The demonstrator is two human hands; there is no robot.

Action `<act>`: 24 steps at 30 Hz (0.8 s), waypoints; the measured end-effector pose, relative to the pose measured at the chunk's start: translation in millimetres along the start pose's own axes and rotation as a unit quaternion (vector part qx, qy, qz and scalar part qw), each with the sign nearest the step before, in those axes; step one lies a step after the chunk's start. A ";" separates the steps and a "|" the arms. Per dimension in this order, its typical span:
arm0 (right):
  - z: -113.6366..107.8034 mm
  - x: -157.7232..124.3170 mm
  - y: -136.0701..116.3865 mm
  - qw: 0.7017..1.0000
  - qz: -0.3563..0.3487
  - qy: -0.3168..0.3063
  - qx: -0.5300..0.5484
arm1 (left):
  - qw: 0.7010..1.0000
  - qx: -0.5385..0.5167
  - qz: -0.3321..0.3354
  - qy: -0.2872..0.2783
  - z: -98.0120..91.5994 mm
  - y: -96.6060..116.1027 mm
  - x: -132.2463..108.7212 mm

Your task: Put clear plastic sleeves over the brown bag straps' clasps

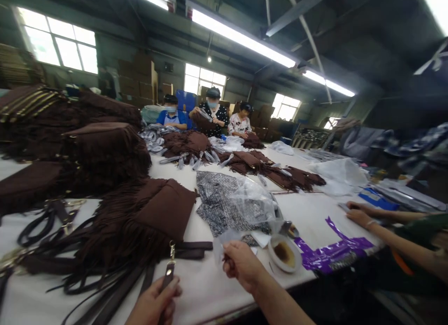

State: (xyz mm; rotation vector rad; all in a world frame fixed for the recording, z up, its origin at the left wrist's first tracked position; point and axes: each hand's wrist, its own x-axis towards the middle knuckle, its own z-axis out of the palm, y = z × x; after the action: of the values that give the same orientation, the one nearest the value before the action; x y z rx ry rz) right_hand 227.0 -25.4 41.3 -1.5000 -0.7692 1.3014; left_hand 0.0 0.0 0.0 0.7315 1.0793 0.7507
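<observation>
My left hand (158,299) is closed around the end of a dark brown strap (169,274), just below its gold swivel clasp (172,253). Pinched in my right hand (242,265) is a small translucent plastic bag (221,243). A brown fringed bag (161,210) lies behind my left hand, its fringe spread to the left. More dark straps (119,287) trail over the white tabletop (206,294). Beyond my right hand sits a white bowl (285,253) with brown and yellowish contents, near a grey patterned cloth (220,199) partly under clear plastic.
Stacks of brown fringed bags (105,152) fill the left side. Purple plastic packaging (332,252) hangs over the front edge at right, near a co-worker's hands (359,215). Across the table, several people work among brown bags (245,161) and clear plastic (341,173).
</observation>
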 end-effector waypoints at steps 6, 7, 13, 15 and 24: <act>79.3 -11.5 27.4 0.980 0.094 -0.025 0.171 | 0.979 0.150 0.137 0.025 0.3 10.8 -16.5; 86.4 -12.9 29.9 0.980 0.102 -0.031 0.167 | 0.967 0.193 0.162 0.044 -1.5 13.0 -18.2; 80.4 -18.6 19.9 0.998 -0.017 -0.057 -0.035 | 0.992 0.098 0.080 0.002 -8.6 14.6 -19.4; 67.6 -18.2 9.3 0.975 -0.146 -0.039 -0.166 | 0.998 0.023 0.036 -0.042 -10.0 13.7 -19.0; 66.7 -11.6 6.8 0.941 -0.147 -0.169 -0.255 | 0.990 0.008 -0.020 -0.138 -17.0 19.6 -28.3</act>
State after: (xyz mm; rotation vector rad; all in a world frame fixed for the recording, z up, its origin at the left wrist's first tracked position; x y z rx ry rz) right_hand 159.0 -20.8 41.8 -1.4861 -1.5904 1.1921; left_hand -27.5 -10.0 24.9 0.8004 0.8472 0.5872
